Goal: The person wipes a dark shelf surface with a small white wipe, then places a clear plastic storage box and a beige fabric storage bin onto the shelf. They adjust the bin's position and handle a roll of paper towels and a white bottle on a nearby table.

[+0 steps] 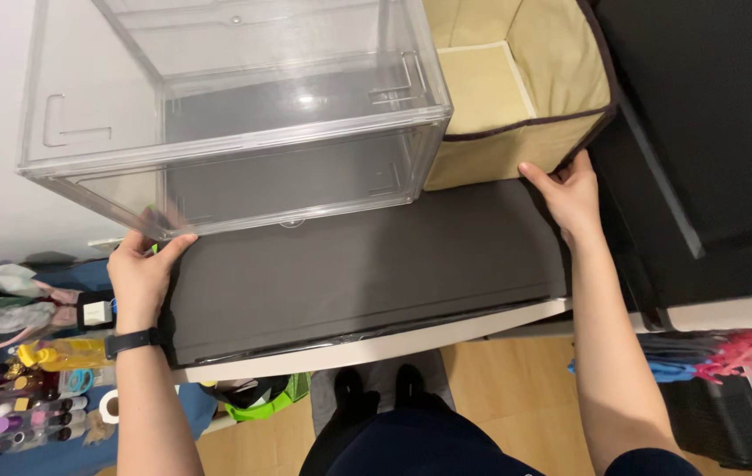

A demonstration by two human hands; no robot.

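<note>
My left hand (142,273) grips the left edge of a flat dark grey panel (367,264) that lies on a white shelf (376,348); a black band is on that wrist. A clear plastic box (235,115) stands on the panel just above that hand. My right hand (570,194) rests at the panel's right edge, its fingers touching the lower front corner of a beige fabric bin (517,97) with dark trim.
A black cabinet (711,132) stands to the right. At the left, a blue surface holds several small bottles and tubes (14,397). Pink hangers (746,348) and a dark case lie at the lower right. Wooden floor and my feet show below.
</note>
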